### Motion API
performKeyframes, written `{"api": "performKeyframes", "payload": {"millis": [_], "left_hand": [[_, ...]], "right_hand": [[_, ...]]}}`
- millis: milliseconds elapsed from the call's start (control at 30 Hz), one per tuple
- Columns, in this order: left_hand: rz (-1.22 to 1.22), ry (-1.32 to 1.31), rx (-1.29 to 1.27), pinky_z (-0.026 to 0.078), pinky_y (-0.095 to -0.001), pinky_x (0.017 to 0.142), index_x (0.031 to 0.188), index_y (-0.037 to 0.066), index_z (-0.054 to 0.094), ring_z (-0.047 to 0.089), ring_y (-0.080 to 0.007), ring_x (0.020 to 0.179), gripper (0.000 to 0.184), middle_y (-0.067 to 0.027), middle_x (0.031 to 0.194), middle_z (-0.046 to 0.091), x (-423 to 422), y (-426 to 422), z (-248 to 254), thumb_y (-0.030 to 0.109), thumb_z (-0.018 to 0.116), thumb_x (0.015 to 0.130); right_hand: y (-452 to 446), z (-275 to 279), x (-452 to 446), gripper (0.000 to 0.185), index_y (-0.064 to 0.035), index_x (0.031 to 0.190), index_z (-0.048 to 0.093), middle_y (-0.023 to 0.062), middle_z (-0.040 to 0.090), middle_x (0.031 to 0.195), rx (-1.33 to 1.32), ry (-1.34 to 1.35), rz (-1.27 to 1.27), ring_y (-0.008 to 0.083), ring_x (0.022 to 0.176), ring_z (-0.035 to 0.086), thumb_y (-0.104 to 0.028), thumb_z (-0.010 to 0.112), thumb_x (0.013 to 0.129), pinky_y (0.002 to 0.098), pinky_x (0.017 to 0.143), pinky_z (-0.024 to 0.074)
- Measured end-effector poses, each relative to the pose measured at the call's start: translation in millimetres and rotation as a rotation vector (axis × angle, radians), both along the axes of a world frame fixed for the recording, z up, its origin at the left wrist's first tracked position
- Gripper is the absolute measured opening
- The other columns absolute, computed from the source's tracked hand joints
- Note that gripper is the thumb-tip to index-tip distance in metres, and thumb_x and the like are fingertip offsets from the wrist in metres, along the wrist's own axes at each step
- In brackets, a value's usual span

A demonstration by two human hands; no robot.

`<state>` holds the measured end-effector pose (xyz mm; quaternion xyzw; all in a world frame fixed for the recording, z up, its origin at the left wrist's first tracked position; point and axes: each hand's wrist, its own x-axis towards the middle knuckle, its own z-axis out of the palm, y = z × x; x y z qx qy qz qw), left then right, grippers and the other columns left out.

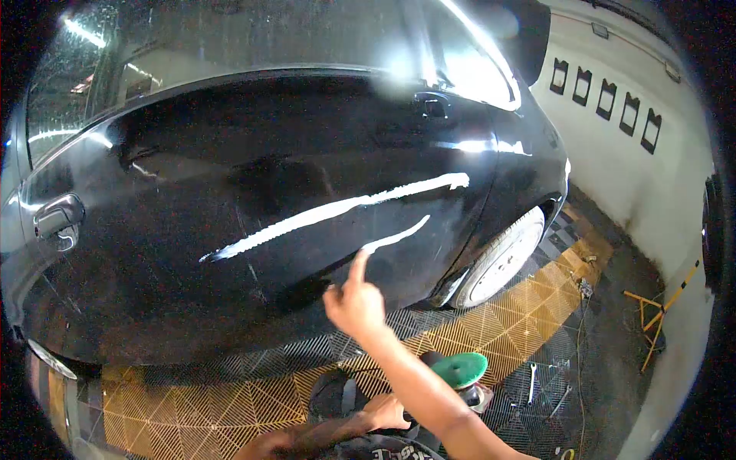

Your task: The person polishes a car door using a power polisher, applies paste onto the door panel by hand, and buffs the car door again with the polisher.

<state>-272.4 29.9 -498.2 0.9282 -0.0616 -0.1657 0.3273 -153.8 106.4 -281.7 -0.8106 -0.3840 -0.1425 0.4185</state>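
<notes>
My right hand (356, 307) reaches up to the black car door (192, 207). Its index finger is stretched out against the lower end of a short white streak of paste (399, 236), and it holds no tool. Above that runs a longer, thicker white streak (330, 213), slanting across the door. Low in the view, my left hand (387, 412) is closed around the dark body of a polisher, partly hidden behind my right forearm. The polisher's round green pad (460, 371) faces up, to the right of that forearm.
A wheel (502, 261) stands right of the door. Two wrenches, one a silver wrench (532, 383), lie on the tiled floor (207, 406) beside a thin cable (581, 368). A yellow stand (652, 314) is by the white wall (613, 169).
</notes>
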Motion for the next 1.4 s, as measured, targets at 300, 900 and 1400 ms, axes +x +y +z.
{"api": "performKeyframes", "payload": {"millis": [300, 900, 1400], "left_hand": [[-0.023, 0.049, 0.036, 0.056, -0.0461, 0.091, 0.137, -0.005, 0.05, 0.069, -0.0381, 0.102, 0.087, -0.0232, 0.113, 0.071, -5, 1, 20, 0.05, 0.074, 0.076], [-0.01, 0.213, 0.078, 0.052, -0.0473, 0.1, 0.143, -0.003, 0.044, 0.062, -0.0386, 0.118, 0.097, -0.0302, 0.131, 0.06, 3, 4, 37, 0.053, 0.078, 0.071], [0.06, 0.049, -0.041, 0.051, -0.0433, 0.099, 0.136, -0.007, 0.05, 0.064, -0.0358, 0.114, 0.087, -0.026, 0.124, 0.065, -3, 8, -35, 0.047, 0.076, 0.074]], "right_hand": [[-14, 4, -38, 0.097, 0.0089, 0.156, 0.008, 0.016, 0.068, 0.066, 0.062, 0.243, 0.423, 0.034, 0.057, 0.068, -0.015, 0.07, 0.085, 0.0406, 0.061, 0.0564], [-65, 16, 52, 0.107, -0.0023, 0.161, 0.001, 0.0151, 0.07, 0.07, 0.345, 0.297, 0.01, 0.0281, 0.061, 0.07, -0.011, 0.071, 0.08, 0.0393, 0.061, 0.0563], [-3, -122, 2, 0.111, -0.009, 0.158, -0.022, 0.0109, 0.069, 0.079, 0.295, 0.853, 0.169, 0.0122, 0.057, 0.058, -0.003, 0.064, 0.087, 0.0272, 0.052, 0.0482]]}}
